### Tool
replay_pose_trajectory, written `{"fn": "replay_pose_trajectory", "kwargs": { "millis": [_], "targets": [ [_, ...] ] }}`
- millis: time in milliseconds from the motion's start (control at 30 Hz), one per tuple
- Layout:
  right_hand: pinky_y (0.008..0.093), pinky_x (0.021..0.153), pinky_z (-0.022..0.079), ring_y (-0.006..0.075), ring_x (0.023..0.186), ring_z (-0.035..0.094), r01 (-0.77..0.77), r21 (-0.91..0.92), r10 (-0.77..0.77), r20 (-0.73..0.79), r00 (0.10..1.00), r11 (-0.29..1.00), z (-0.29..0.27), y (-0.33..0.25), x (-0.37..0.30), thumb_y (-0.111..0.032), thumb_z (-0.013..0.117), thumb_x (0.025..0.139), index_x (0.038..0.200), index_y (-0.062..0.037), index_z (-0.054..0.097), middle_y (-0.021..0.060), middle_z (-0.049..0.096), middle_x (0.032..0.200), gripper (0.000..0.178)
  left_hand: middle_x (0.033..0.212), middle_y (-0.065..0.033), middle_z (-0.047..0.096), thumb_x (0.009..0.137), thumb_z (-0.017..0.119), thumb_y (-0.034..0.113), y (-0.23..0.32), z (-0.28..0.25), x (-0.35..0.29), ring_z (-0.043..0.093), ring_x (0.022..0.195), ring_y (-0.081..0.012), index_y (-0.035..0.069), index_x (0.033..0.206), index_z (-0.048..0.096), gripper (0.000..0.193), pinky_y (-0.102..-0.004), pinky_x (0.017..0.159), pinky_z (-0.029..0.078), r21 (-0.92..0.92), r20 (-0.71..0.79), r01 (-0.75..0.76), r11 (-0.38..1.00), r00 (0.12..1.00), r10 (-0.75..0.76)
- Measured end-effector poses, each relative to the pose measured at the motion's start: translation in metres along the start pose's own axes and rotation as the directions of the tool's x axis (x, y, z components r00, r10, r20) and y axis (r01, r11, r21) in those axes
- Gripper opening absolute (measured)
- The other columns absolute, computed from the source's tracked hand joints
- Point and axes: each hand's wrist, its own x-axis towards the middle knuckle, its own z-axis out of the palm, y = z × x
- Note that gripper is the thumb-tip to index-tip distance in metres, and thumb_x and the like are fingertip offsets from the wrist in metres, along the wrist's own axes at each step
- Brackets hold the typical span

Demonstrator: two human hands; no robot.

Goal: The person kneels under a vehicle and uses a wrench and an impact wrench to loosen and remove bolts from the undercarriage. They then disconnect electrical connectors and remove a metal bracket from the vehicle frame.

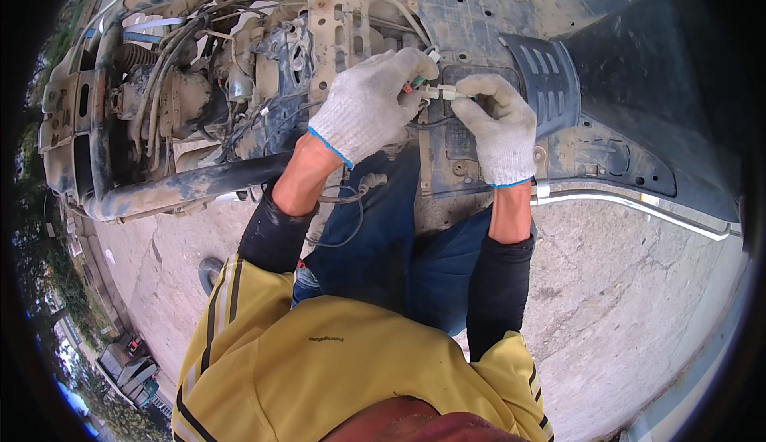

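Both my hands wear white knit gloves with blue-edged cuffs. They meet over the dusty floor panel point(471, 35) of a stripped vehicle. My left hand point(373, 100) is closed around the wire side of a white wire connector point(432, 92), where short red and green wires point(412, 85) show by the fingertips. From the other side, my right hand point(501, 127) pinches the pale end of the connector between thumb and fingers. The two connector halves lie in line and look joined or touching; I cannot tell which. Another small white plug point(434, 55) sits just beyond my left fingers.
On the left, the bare frame tube point(191, 189) surrounds a dirty engine bay with hoses and cables point(163, 75). A loose cable with a grey plug point(373, 180) hangs near my legs. A black plastic cover point(638, 67) and a chrome side rail point(630, 203) are on the right. Concrete ground point(606, 282) lies below.
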Motion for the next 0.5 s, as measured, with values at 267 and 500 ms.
{"fn": "replay_pose_trajectory", "kwargs": {
  "millis": [267,500],
  "targets": [
    [0.0241,0.08,0.054,0.0079,0.087,0.066,0.05,-0.059,-0.049,0.016,0.999,0.997,0.0025,-0.003,0.0005,0.006,0.075,0.087,0.103,-0.0023,0.076,0.0022,0.073,0.104,0.019,0.096,-0.0107,0.072,0.089,0.072,0.006,-0.0001,0.0006,0.0008,0.072,0.085,-0.0315,0.012,0.114,0.071,0.026,-0.0417,0.079,0.058,0.025,0.007,0.004,1.0,1.0,-0.004],
    [0.0249,0.083,0.056,0.0106,0.091,0.069,0.09,-0.116,-0.087,0.035,0.996,0.989,0.001,-0.0068,0.0002,0.005,0.076,0.085,0.102,-0.0027,0.079,0.0043,0.074,0.106,0.019,0.101,-0.0106,0.073,0.089,0.073,0.008,-0.0014,0.0011,0.0,0.073,0.091,-0.0333,0.012,0.114,0.07,0.026,-0.0422,0.081,0.058,0.04,0.002,-0.021,0.999,1.0,0.021]
  ]
}}
